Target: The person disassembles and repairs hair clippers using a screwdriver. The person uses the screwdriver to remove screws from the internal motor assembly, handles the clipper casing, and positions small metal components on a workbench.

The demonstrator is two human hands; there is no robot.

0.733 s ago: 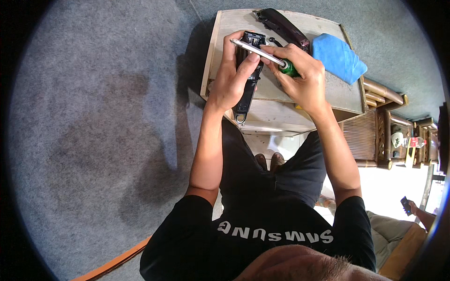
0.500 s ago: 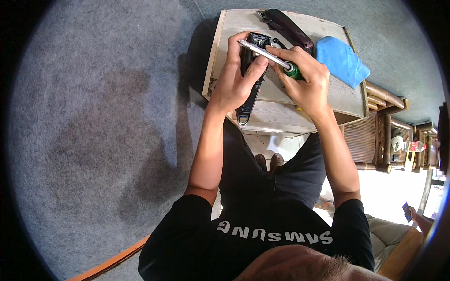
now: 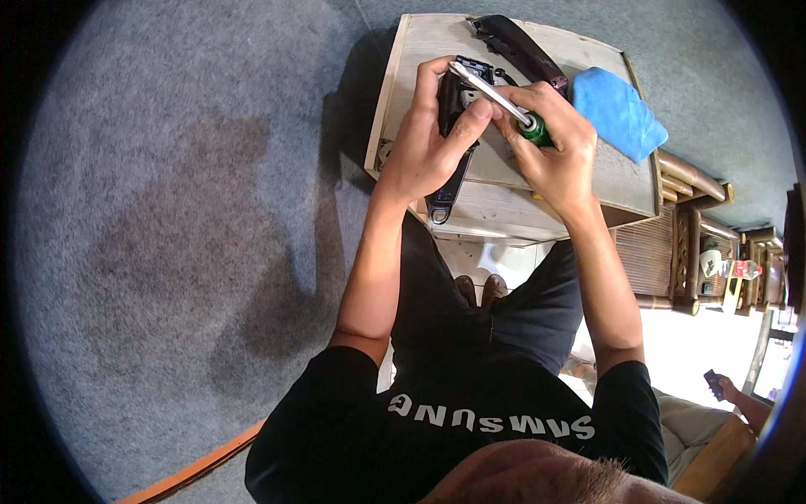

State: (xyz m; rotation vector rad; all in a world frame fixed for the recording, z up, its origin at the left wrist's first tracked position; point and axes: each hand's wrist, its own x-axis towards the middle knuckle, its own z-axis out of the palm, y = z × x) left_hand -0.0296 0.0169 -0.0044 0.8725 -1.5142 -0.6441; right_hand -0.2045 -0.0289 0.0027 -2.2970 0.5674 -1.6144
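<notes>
L hand: The L hand [image 3: 424, 155] was wrapped round the held hair clipper [image 3: 447, 189], w/ its thumb on the near side.
Held clipper: It was black, & slanted over the L part of the wood box top [image 3: 420, 42]. Its loop end stuck out past the near edge.
R hand: The R hand [image 3: 558, 155] was closed on the green grip of a screwdriver [image 3: 495, 94].
Screwdriver: Its silver rod pointed up & L, tip over the clipper's top end. Can't tell if the tip touched.
Hands: Close tog. up top, but the wrists were well apart, w/ bare wood b/w them.
2nd clipper: A dark red-brown clipper [image 3: 522, 52] lay nr the far edge, blade end closest to it.
Cloth: A blue cloth [image 3: 617, 109] lay R of that clipper & poked past the R edge.
L side: A bit of wood showed b/w the L hand & the L edge; grey carpet [image 3: 210, 168] spread wide beyond.
</notes>
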